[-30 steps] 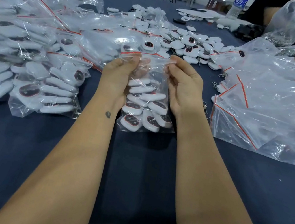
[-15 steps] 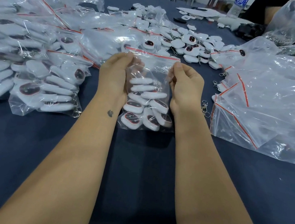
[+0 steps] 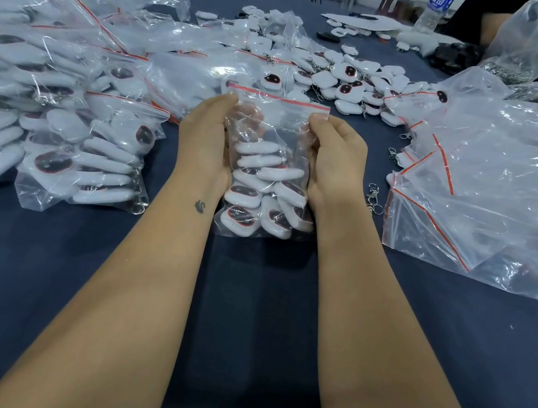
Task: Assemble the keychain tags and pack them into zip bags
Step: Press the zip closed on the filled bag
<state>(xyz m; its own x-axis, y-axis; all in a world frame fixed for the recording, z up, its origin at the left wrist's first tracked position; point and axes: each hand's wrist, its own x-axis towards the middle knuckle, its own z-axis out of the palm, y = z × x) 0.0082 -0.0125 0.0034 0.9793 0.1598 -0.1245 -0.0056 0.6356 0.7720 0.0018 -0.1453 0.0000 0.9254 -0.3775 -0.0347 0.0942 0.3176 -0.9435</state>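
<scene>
Hands [image 3: 273, 149] lower than before, filled zip bag [image 3: 267, 172] gripped between them

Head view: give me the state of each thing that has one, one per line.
Zip bag in hands: upright, filled with white tags, bottom on the table.
Left hand: grips the bag's left side.
Right hand: grips the bag's right side.
Packed bags at left: filled, lying flat.
Loose keychain tags: heaped, unbagged.
Empty zip bags at right: piled, unfilled.
Water bottle: upright.
</scene>
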